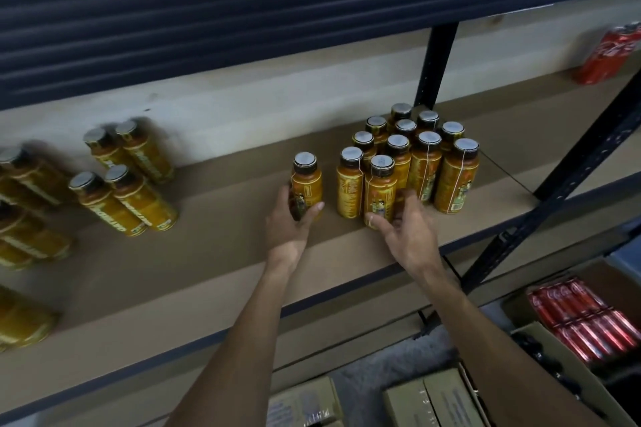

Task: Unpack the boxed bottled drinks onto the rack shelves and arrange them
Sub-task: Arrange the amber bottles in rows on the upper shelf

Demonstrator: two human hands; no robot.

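- Left bottles [125, 198], at 9 o'clock on the shelf [208, 253]: amber, with yellow labels whose white lettering is too blurred to read.
- Left hand [291, 222]: thumb and fingers curl round the lone bottle [306, 180], which stands upright at 9 o'clock of the cluster [423, 163], apart from it.
- Right hand [406, 225]: thumb and curled fingers grip the front bottle [381, 187] at the cluster's 6 o'clock edge. Its label shows a small figure.
- Red cans [607, 55] at 2 o'clock: white script, probably Coca-Cola.
- Boxed cans [586, 315] at 4 o'clock: red too.
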